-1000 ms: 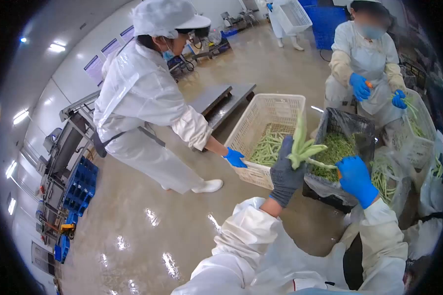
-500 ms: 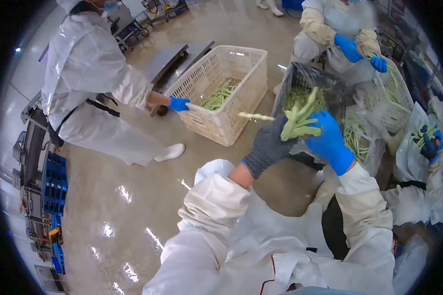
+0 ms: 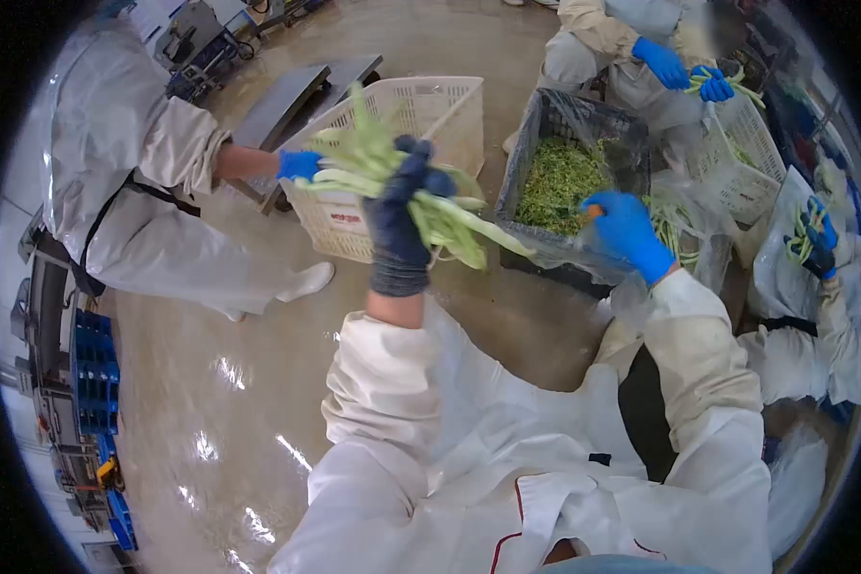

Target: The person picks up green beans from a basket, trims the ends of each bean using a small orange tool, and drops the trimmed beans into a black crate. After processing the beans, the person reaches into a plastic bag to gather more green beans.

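My left hand (image 3: pixel 402 215), in a dark grey knit glove, is closed around a bunch of long green beans (image 3: pixel 454 230). The pods stick out on both sides of the fist, in front of the white crate (image 3: pixel 450 115). In a blue glove, my right hand (image 3: pixel 627 234) is curled over the near right side of a black crate (image 3: pixel 521 177). Something small and orange shows at its fingertips; I cannot make out what it is. Inside the black crate lies a heap of green trimmings (image 3: pixel 560 187). A clear plastic bag with beans (image 3: pixel 674 225) lies just right of my right hand.
On the left, a person (image 3: pixel 115 143) has a blue-gloved hand on the white crate. Across from me, another person's blue-gloved hands (image 3: pixel 689 77) hold beans near a second white crate (image 3: pixel 751 182). More gloved hands (image 3: pixel 818 239) hold beans at right. A metal cart (image 3: pixel 282 100) stands behind.
My hands have come apart. The left has swung left with the bunch of beans, while the right stays near the black crate. The white crate and the person beside it appear further left.
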The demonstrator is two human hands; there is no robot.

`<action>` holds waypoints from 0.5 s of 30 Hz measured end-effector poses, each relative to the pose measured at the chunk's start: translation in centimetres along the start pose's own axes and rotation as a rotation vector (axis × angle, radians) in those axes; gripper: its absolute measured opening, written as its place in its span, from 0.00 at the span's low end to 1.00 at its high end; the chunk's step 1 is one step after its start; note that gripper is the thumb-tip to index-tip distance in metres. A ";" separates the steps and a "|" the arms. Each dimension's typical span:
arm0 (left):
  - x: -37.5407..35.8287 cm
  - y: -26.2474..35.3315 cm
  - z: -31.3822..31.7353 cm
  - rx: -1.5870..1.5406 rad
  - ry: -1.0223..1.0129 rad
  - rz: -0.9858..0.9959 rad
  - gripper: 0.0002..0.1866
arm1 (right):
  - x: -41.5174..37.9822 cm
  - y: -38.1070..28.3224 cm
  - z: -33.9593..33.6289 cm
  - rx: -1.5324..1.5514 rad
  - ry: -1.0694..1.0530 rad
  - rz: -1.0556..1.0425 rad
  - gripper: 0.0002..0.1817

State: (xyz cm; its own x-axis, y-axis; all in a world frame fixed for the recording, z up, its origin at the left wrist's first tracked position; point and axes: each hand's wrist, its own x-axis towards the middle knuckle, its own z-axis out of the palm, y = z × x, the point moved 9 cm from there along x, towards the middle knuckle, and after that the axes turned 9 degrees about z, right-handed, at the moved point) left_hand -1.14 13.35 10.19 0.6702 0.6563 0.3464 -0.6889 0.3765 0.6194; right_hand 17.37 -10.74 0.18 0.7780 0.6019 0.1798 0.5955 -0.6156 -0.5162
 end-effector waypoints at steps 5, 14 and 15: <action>1.3 2.5 -3.2 -0.290 -0.061 -0.044 0.17 | 2.0 8.2 0.0 -0.427 0.060 0.157 0.16; -2.5 -4.1 2.6 -0.193 -0.064 -0.305 0.20 | -2.1 -13.3 1.1 0.690 -0.474 -0.225 0.23; -2.6 -3.7 2.8 -0.132 -0.060 -0.299 0.21 | -2.5 -13.2 2.9 0.656 -0.620 -0.165 0.21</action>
State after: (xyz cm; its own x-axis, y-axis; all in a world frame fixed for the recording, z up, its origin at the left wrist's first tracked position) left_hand 0.47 8.44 8.95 0.8604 0.4661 0.2061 -0.4865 0.6306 0.6047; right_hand 6.97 -2.70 4.12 0.3337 0.9384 -0.0896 0.3093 -0.1988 -0.9300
